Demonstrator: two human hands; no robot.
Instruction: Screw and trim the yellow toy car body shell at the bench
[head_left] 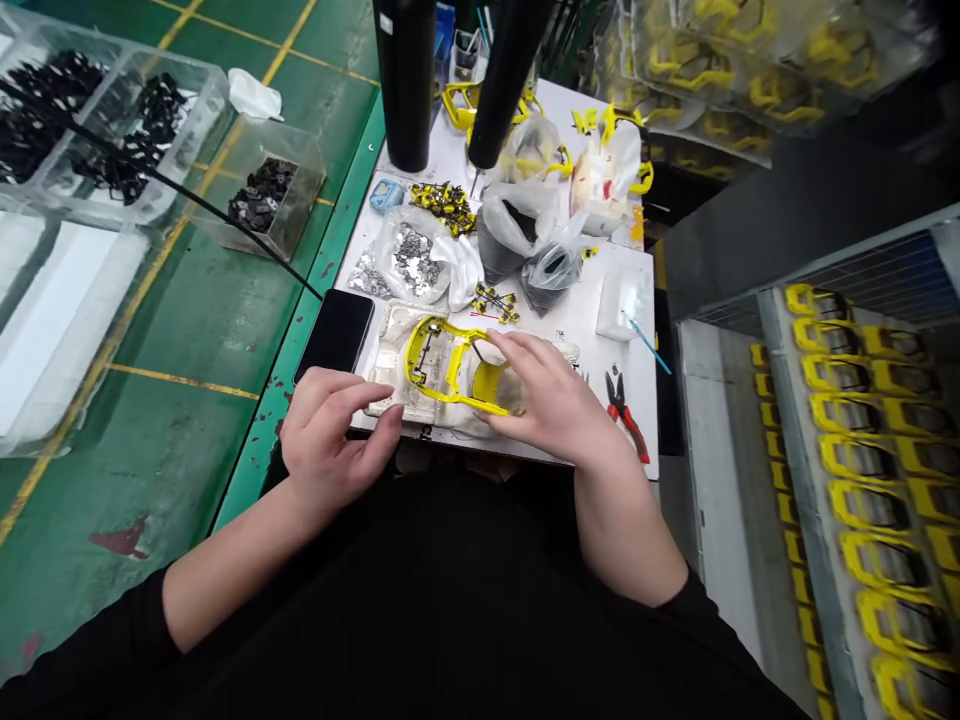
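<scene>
A yellow plastic car-body frame point(454, 370), like that of a model car, lies on a worn white block fixture point(390, 385) at the near side of the table. My right hand point(551, 395) spans the frame's right end, fingers on the far edge and thumb on the near edge, and hides part of it. Left of the frame is my left hand point(337, 430), its thumb and forefinger apart with nothing visible between them. Beyond that hand lies a black phone point(334, 335). Red-handled pliers point(627, 418) rest to the right of my right hand.
Bags of silvery pieces point(414, 262) and black parts point(514, 225) stand behind the fixture, near a pile of yellow-black parts point(444, 205). Two black tubes point(409, 90) hang above the table. At right is a rack of yellow frames point(855, 455); a clear parts box point(277, 195) sits left.
</scene>
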